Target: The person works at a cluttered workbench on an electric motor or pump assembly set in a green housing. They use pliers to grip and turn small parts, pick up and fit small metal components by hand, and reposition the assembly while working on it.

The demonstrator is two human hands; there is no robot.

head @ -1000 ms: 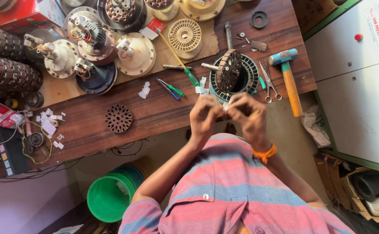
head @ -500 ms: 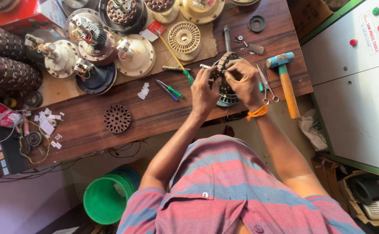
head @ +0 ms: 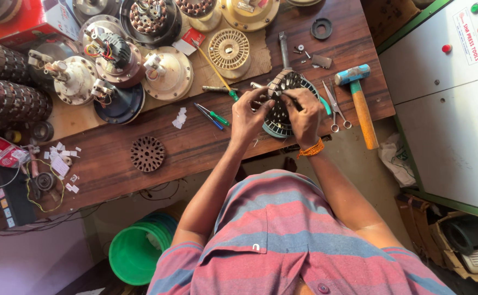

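Since the earlier frame, we have brought both hands forward from the counter edge onto the stator core point(head: 280, 90), which now stands tilted on its edge over the teal ring point(head: 274, 129) rather than lying flat.

At the far left of the counter point(head: 195, 147), two dark ribbed cylinders point(head: 9, 87) lie side by side, with a red box point(head: 31, 19) above them. Next come several cream and dark motor housings point(head: 168, 74) and a wound rotor point(head: 150, 16). Small white paper slips point(head: 58, 158) lie scattered near the counter's front left corner. A dark slotted lamination disc point(head: 147, 154) lies flat near the front edge. Below the counter, a green bucket point(head: 135, 254) stands on the floor.

Toward the centre, a cream vented cover point(head: 229, 50) rests on cardboard, with green-handled screwdrivers point(head: 212, 116) just below it.

Our left hand point(head: 248, 113) grips the stator core on its left side, fingers closed against it. Our right hand point(head: 304, 109), wearing an orange wrist thread point(head: 310, 150), is pinched shut on the top edge of the core; we cannot tell whether it holds a small item there.

To the right, scissors point(head: 333, 106) lie just beside the right hand, followed by a blue-headed hammer point(head: 360, 101) with a wooden handle. A white cabinet point(head: 446, 104) with coloured buttons stands at the far right.
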